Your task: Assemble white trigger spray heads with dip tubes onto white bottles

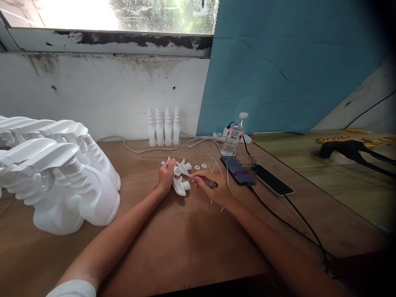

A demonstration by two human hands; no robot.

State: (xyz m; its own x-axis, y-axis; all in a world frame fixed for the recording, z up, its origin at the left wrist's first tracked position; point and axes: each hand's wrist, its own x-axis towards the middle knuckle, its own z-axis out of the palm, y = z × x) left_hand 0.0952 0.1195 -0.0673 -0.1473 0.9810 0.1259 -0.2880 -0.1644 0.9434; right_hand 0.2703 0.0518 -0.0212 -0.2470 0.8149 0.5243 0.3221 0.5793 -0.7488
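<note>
My left hand point(166, 175) is closed around a white spray-trigger head point(181, 168) at the middle of the brown table. My right hand point(213, 187) pinches a slim tool point(202, 180) with a dark handle, its metal tip pointing left at the trigger head. A second white trigger head point(180, 186) lies on the table just below the held one. Two small white washers point(200, 166) and several thin white tubes point(215, 163) lie just beyond my right hand.
A heap of white spray bottles point(58, 173) fills the table's left. Several white bottles point(163, 127) stand at the back wall. A water bottle point(234, 135), two phones point(256, 175) with a black cable point(297, 222) and a power strip are at the right.
</note>
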